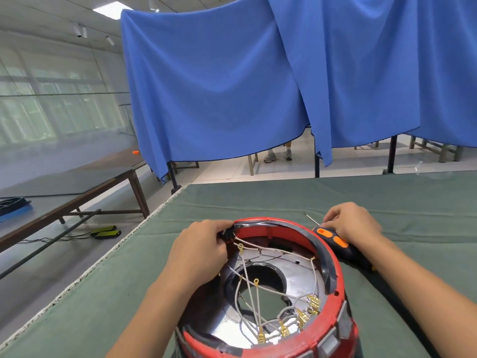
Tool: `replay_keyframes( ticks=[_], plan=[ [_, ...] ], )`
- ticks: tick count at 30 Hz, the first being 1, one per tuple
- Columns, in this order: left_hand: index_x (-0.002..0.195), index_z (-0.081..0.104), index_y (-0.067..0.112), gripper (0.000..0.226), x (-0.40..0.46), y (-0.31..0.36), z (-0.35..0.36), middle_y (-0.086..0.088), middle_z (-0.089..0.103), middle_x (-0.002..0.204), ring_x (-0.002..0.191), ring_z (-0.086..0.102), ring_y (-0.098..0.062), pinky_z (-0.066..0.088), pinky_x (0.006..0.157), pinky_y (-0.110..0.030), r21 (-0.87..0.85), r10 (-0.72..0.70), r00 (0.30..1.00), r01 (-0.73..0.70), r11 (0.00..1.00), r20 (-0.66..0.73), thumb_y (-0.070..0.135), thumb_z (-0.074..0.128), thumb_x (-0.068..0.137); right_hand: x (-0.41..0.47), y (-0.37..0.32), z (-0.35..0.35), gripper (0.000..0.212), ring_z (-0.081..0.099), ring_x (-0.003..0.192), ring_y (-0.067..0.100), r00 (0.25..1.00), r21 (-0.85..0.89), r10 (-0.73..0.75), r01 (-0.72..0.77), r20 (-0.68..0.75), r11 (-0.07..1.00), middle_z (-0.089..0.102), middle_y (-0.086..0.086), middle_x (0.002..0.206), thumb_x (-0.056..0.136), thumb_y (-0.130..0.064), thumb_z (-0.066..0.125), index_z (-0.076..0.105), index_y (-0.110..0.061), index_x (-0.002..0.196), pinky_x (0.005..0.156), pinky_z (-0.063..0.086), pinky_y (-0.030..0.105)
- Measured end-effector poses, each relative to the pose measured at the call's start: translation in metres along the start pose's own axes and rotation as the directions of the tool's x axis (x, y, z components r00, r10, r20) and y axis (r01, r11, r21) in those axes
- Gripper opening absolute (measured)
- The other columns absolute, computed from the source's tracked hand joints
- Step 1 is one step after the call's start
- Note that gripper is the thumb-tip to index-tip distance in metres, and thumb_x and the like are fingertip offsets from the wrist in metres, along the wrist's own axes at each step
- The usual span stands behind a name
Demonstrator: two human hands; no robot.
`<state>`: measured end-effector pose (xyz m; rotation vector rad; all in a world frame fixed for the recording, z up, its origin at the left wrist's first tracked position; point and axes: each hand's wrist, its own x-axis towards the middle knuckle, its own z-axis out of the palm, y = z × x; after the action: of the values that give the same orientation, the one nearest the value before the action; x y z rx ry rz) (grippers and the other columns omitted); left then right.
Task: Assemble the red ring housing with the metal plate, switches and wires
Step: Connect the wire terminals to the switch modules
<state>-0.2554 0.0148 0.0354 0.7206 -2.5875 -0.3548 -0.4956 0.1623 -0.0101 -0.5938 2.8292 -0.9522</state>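
The red ring housing (338,288) sits on the green-covered surface (258,200), metal plate (302,277) and loose wires (258,298) inside it. It looks stiff and fairly light; its rim is the safest hold, since the brass terminals (302,316) seem delicate. At the housing's far-left rim, the left hand (201,249) pinches what may be a black switch (227,235). Just right of the housing, the right hand (353,226) curls its fingers (333,223) on a screwdriver (335,239).

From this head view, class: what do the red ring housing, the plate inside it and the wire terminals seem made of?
Red ring housing: probably moulded plastic, matte, with ribs. Metal plate: shiny silvery metal, mirror-like glare. Wire terminals: brass-coloured metal, glinting yellow.
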Motion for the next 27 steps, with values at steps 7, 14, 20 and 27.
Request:
replay_keyframes(
  ticks=[7,14,20,27],
  plan=[
    [0.114,0.063,0.044,0.055,0.002,-0.003,0.003,0.009,0.071,0.105,0.1,0.061,-0.023,0.052,0.081,-0.038,0.017,0.01,1.0,-0.01,1.0,-0.007,0.006,0.046,0.078,-0.008,-0.007,0.003,0.011,0.062,0.084,0.024,0.992,0.164,-0.061,0.079,-0.112,0.983,0.07,0.0,0.081,0.081,-0.018,0.065,0.066,-0.021,0.071,0.071,0.049,0.033],
    [0.121,0.059,0.035,0.046,0.002,-0.004,0.008,0.006,0.063,0.121,0.113,0.055,-0.022,0.046,0.09,-0.036,-0.001,-0.017,1.0,0.017,1.0,-0.02,0.01,0.044,0.086,-0.05,-0.058,-0.018,0.009,0.068,0.053,0.016,0.945,0.618,-0.265,0.326,-0.191,0.716,0.07,0.002,0.06,0.083,-0.004,0.063,0.064,-0.01,0.076,0.043,0.047,0.021],
    [0.127,0.057,0.023,0.043,-0.001,-0.002,0.001,0.009,0.059,0.119,0.111,0.046,-0.011,0.04,0.089,-0.024,-0.103,0.166,0.925,-0.212,0.972,-0.342,0.006,0.052,0.088,-0.097,-0.089,-0.02,0.008,0.072,0.065,0.019,0.924,0.676,-0.381,0.262,0.029,0.688,0.073,0.009,0.07,0.078,0.0,0.072,0.068,-0.008,0.078,0.05,0.054,0.024],
    [0.1,0.072,0.021,0.016,-0.006,0.002,0.0,0.009,0.069,0.088,0.087,0.053,-0.015,0.045,0.075,-0.032,-0.115,0.337,0.897,-0.381,0.917,-0.286,0.018,0.06,0.09,-0.119,-0.106,-0.014,0.007,0.071,0.061,0.02,0.899,0.777,-0.412,0.153,0.146,0.61,0.073,0.018,0.078,0.083,0.005,0.064,0.066,0.0,0.086,0.048,0.053,0.023]
  ],
)
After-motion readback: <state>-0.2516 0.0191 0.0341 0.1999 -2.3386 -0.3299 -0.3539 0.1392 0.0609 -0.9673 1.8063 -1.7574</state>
